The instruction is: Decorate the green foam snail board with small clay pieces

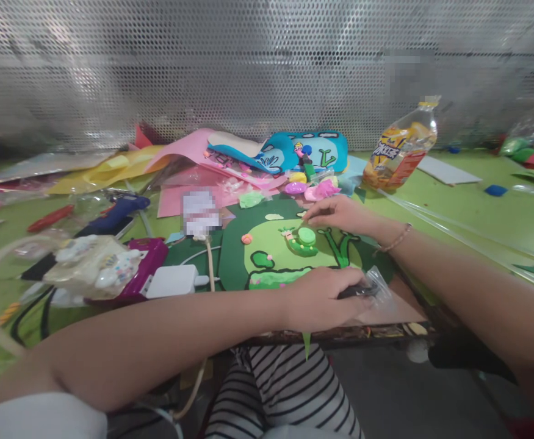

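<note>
A green foam picture board (257, 244) lies on the table before me, with a light green middle and a modelled snail (307, 236) on it. Plant shapes (340, 245) in dark-outlined green clay stand to the snail's right. My right hand (340, 214) reaches in over the board just above the snail, fingertips brought together; whatever is between them is too small to name. Across the board's near edge, my left hand (324, 297) grips a clear plastic packet (379, 289) with dark, clay-like contents, its fingers curled round it.
Behind the board lie blue foam pictures (312, 152), pink sheets (179, 158) and clay packets (296, 186). A plastic bottle (401, 149) stands back right. At left are a white charger (173, 281) with cables, a decorated case (106, 265) and a blue glue gun (120, 213).
</note>
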Tool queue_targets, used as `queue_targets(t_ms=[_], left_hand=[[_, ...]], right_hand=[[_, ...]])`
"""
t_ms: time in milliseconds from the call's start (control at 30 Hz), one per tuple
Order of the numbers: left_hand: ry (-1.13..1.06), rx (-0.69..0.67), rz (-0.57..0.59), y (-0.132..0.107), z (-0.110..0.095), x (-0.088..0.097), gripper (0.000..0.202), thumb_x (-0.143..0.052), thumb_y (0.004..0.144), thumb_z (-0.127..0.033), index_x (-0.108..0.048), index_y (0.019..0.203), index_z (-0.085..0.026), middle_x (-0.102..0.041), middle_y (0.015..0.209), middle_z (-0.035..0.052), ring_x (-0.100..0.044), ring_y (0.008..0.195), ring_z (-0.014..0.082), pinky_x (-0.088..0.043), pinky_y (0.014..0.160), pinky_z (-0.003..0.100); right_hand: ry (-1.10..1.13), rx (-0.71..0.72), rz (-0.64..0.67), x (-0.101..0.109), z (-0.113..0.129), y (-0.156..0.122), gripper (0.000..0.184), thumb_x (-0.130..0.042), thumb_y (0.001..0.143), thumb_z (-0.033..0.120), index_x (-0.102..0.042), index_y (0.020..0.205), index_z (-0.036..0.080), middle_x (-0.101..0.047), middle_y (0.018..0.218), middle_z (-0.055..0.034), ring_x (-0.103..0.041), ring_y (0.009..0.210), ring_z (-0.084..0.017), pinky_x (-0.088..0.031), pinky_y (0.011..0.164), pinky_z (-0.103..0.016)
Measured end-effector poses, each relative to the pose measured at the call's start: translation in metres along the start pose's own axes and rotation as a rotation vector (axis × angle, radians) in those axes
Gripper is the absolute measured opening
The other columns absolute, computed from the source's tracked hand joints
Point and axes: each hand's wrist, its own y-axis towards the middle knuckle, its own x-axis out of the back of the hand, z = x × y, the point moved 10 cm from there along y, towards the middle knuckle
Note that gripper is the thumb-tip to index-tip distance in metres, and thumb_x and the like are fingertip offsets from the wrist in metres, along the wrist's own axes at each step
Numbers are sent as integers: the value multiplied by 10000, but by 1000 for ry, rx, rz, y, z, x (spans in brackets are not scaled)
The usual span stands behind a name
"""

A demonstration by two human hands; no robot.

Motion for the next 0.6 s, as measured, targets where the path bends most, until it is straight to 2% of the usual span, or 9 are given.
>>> queue_targets(t_ms=[167, 300, 600], left_hand=[[-10, -11, 4, 0, 0, -1, 181, -413, 881, -350, -459, 816, -188, -510, 740, -14, -480, 698, 122, -326, 619, 225], [-25, -13, 5, 0, 0, 0, 178, -415, 881, -349, -458, 822, -187, -508, 744, -14, -476, 697, 122, -326, 624, 228], [-34, -17, -8, 0, 0, 0, 178, -418, 878, -348, -449, 807, -188, -490, 720, -22, -458, 675, 116, -311, 610, 231]], right_hand=[[88, -51, 27, -4, -10, 2, 213, -665, 680, 339, -722, 815, 185, -712, 775, -21, -651, 726, -153, -524, 738, -303], [87, -47, -13, -1, -9, 2, 168, -675, 653, 318, -708, 746, 182, -695, 708, -7, -634, 671, -136, -520, 685, -274], [-48, -7, -88, 7, 0, 2, 181, -679, 620, 341, -633, 613, 166, -614, 602, 10, -482, 537, -84, -391, 531, -229]])
